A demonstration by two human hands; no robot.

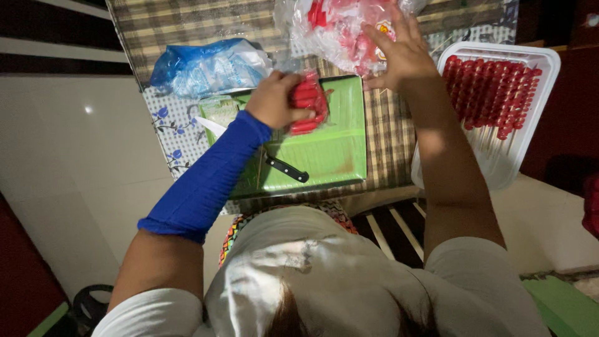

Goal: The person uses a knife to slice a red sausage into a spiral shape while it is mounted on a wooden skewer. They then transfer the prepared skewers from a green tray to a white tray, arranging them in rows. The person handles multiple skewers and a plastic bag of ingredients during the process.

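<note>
Red sausages (307,103), a small bunch, sit at centre frame over the upper part of the green tray (331,156). Left hand (274,100) is closed around the bunch, thumb across the front; blue sleeve (206,181) covers the forearm. Right hand (402,53) lies spread flat, fingers wide, on a clear plastic bag (337,28) of more red pieces at top centre.

Risks, as judged:
- Bunch is held loosely at one end; pieces could slip and roll off the tray onto the checked table (387,143).
- Black-handled knife (286,168) lies on the tray just below the left wrist; the sleeve could catch it, or nudge it over the near edge.
- White tray (499,165) of skewered sausages at right overhangs the table; a bump from the right elbow could tip it.
- Blue bag (206,65) at upper left crowds the tray.
</note>
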